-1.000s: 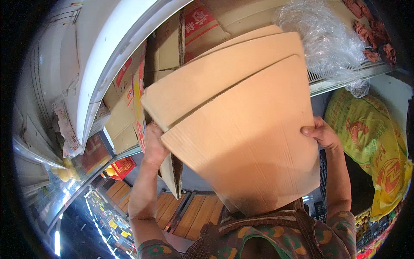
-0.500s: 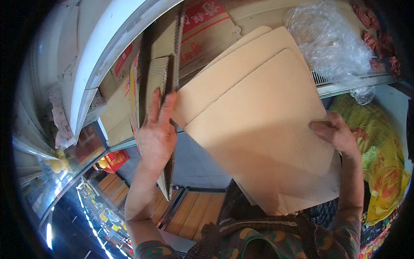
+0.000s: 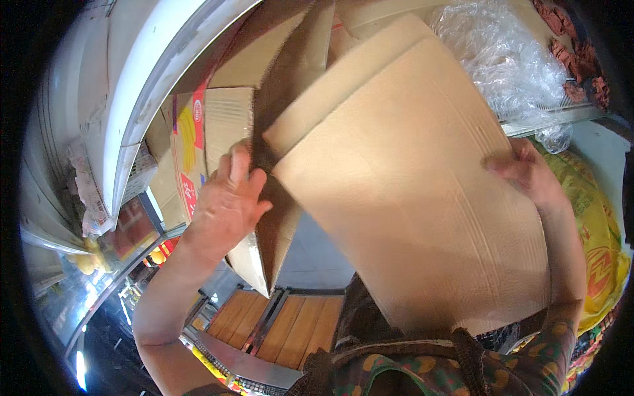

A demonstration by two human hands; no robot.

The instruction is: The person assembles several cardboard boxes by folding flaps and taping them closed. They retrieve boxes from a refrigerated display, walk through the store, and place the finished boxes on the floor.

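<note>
My right hand [image 3: 525, 171] grips the right edge of a plain brown cardboard sheet [image 3: 403, 178], thumb on its face and the other fingers behind. A second sheet [image 3: 343, 86] shows along its upper left edge, and together they lean tilted before my body. On the left, my left hand [image 3: 228, 198] has curled fingers at the edge of a printed cardboard box [image 3: 228, 122], with the thumb pointing toward the sheets. The box stands half folded, its lower corner pointing down. Part of its inside lies in shadow behind the sheets.
Crumpled clear plastic wrap [image 3: 502, 59] and torn reddish pieces [image 3: 581, 59] lie at the far right. Below them is a yellow bag [image 3: 598, 231]. A curved white edge [image 3: 142, 99] arches across the upper left. Brown wooden slats [image 3: 290, 323] are lower down.
My left hand has moved left and slightly down, and the printed box has spread wider, showing more of its side. The plain sheets have swung slightly to the right with my right hand.
</note>
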